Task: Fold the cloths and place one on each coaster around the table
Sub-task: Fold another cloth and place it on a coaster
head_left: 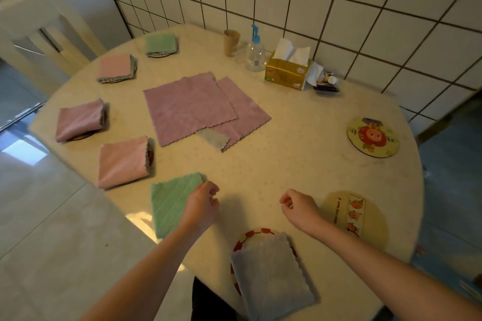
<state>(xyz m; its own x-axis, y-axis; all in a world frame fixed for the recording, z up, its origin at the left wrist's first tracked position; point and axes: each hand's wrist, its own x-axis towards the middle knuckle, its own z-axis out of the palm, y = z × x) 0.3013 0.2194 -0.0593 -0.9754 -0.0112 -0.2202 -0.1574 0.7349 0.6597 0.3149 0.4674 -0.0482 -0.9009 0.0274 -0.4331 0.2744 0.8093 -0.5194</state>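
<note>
A pale wooden chair [39, 31] stands left of the round cream worktop [300, 164]. Folded pink and green cloths [122, 161] line its left edge; unfolded purple cloths [190, 107] lie centrally. Both hands, left [202, 203] and right [300, 207], hover loosely curled, holding nothing. White tiled wall [365, 8] behind.

Folded cloths [81, 120] at left hiding coasters beneath; grey cloth [271, 276] covering most of red-rimmed coaster [257, 232]; chair [39, 23], upper left, blurring.

Both hands, left [202, 206] and right [297, 207], apparently empty above table [300, 159].
</note>
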